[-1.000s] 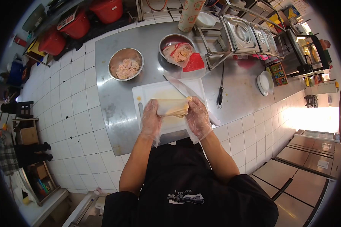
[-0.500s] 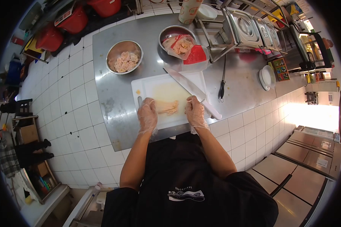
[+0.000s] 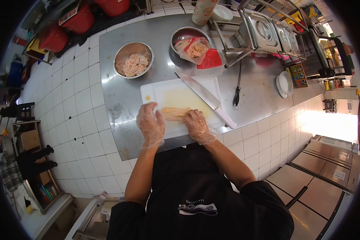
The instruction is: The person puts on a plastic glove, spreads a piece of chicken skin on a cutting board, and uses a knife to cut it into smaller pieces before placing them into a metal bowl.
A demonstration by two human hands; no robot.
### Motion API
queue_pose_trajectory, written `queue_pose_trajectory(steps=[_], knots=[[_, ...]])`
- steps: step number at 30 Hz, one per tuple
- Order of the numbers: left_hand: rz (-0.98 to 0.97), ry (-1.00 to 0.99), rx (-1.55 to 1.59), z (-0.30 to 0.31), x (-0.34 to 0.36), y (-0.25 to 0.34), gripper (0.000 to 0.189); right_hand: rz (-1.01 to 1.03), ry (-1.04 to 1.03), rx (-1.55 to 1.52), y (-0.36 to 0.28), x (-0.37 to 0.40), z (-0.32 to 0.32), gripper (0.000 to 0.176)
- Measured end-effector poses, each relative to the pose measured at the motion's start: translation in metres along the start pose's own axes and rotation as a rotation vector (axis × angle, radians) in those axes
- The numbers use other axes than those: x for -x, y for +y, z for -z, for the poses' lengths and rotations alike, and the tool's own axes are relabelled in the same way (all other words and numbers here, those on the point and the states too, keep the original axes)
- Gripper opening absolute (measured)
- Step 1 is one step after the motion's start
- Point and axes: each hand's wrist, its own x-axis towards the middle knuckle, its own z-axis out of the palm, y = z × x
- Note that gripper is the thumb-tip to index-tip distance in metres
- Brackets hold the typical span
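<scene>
A piece of raw chicken (image 3: 173, 113), pale and stretched lengthwise, lies on the white cutting board (image 3: 156, 90). My right hand (image 3: 198, 125), in a clear plastic glove, has its fingers closed on the chicken's right end. Just off the other end is my left hand (image 3: 151, 126), gloved too, with thumb and fingers apart and nothing in them. A large knife (image 3: 200, 93) with a white handle rests slantwise across the board's right side, its handle reaching past the edge.
Behind the board stand a steel bowl of chopped chicken (image 3: 134, 65) and a steel bowl (image 3: 176, 36) holding a plastic bag of meat (image 3: 194, 49). A sharpening steel (image 3: 237, 90) lies to the right, near white plates (image 3: 283, 84). A metal rack (image 3: 238, 52) carries lidded pans.
My left hand has let go of the chicken's left end and opened, moving slightly left. My right hand has moved left from beside the knife onto the chicken's right end.
</scene>
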Motion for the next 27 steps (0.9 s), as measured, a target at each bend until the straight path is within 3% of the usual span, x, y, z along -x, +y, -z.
queue_pose_trajectory(steps=[1, 4, 8, 10, 11, 14, 16, 19, 23, 27], knots=[[-0.002, -0.07, 0.083, 0.002, 0.003, 0.002, 0.031, 0.028, 0.032, -0.019, 0.006, 0.002, -0.005, 0.023], [-0.139, -0.486, -0.062, -0.007, 0.015, 0.001, 0.035, 0.068, 0.067, -0.076, 0.012, -0.001, -0.015, 0.022], [-0.275, -0.357, -0.17, -0.031, 0.026, 0.005, 0.033, -0.06, 0.132, -0.288, 0.01, 0.002, -0.01, 0.017], [-0.281, -0.274, -0.139, -0.039, 0.031, 0.001, 0.032, -0.296, 0.1, -0.565, 0.004, -0.001, -0.005, 0.014], [-0.225, -0.296, -0.078, -0.041, 0.033, -0.003, 0.028, -0.413, 0.084, -0.704, 0.001, -0.004, -0.002, 0.012], [-0.044, -0.363, 0.161, -0.039, 0.025, 0.004, 0.02, -0.514, 0.143, -0.923, 0.006, -0.019, 0.007, 0.006], [0.122, -0.394, 0.388, -0.024, 0.013, 0.023, 0.02, -0.531, 0.178, -1.044, 0.004, -0.027, 0.015, 0.004], [0.198, -0.51, 0.838, -0.018, -0.002, 0.027, 0.019, -0.538, 0.215, -1.136, -0.011, -0.038, 0.036, 0.008], [0.486, -0.695, 0.992, -0.005, -0.01, 0.038, 0.018, -0.482, 0.3, -1.049, -0.018, -0.041, 0.042, 0.004], [0.66, -0.785, 1.009, 0.008, 0.001, 0.05, 0.018, -0.585, 0.291, -1.037, -0.027, -0.031, 0.049, 0.007]])
